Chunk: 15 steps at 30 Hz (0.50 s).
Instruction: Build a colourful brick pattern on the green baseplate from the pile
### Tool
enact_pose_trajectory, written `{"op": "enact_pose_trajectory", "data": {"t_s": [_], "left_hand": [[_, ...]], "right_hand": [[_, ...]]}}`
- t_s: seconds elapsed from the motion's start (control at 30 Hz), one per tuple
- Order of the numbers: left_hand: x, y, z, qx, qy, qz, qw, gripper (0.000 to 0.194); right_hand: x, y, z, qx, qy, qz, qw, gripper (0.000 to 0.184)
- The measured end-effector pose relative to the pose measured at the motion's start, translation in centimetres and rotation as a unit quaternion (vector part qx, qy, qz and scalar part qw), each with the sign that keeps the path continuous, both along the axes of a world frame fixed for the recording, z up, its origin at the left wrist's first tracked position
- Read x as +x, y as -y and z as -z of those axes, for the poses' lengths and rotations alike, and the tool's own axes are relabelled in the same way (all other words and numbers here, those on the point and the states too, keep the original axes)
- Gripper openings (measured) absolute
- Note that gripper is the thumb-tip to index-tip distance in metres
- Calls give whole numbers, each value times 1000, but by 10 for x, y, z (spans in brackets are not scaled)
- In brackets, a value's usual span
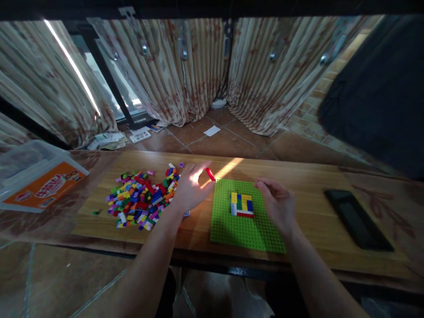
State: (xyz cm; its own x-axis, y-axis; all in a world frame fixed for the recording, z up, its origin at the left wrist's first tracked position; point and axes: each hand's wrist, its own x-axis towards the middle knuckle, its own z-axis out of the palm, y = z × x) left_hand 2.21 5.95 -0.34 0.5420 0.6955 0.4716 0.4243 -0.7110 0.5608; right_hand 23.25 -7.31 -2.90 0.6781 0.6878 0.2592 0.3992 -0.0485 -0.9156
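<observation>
My left hand (191,187) is over the board between the brick pile and the green baseplate. A long red brick (210,174) is pinched between its thumb and fingertips, near the baseplate's upper left corner. On the green baseplate (225,232) sits a small block of joined bricks (244,204) in yellow, blue, green, white and red. Over the baseplate's right side, my right hand (280,203) has its thumb and index finger pressed together; whatever is between them, if anything, is too small to make out.
Left of my left hand lies a heap of loose coloured bricks (142,198) on the wooden board (195,238). A clear plastic tub (43,176) with an orange label stands at far left. At right rests a black tray-like object (357,219). Curtains (198,75) hang behind.
</observation>
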Motion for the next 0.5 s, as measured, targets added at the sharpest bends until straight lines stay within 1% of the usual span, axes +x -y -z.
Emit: {"op": "enact_pose_trajectory", "data": {"t_s": [0.07, 0.17, 0.23, 0.3, 0.4, 0.5], "left_hand": [[15, 16, 2, -11, 18, 34, 999, 52], [34, 39, 10, -1, 20, 76, 997, 57], [42, 51, 15, 0, 20, 87, 996, 61], [47, 59, 20, -3, 20, 84, 996, 60], [52, 64, 24, -12, 18, 80, 997, 57], [55, 64, 26, -28, 12, 90, 996, 58]], "right_hand": [[-4, -1, -4, 11, -57, -41, 997, 28], [-12, -1, -9, 6, -109, -116, 987, 30], [-15, -1, -10, -1, -131, -159, 978, 30], [-16, 0, -8, -7, -149, -195, 970, 28], [-15, 1, -3, -13, -151, -222, 963, 23], [-9, 2, 2, -31, -94, -204, 974, 19]]}}
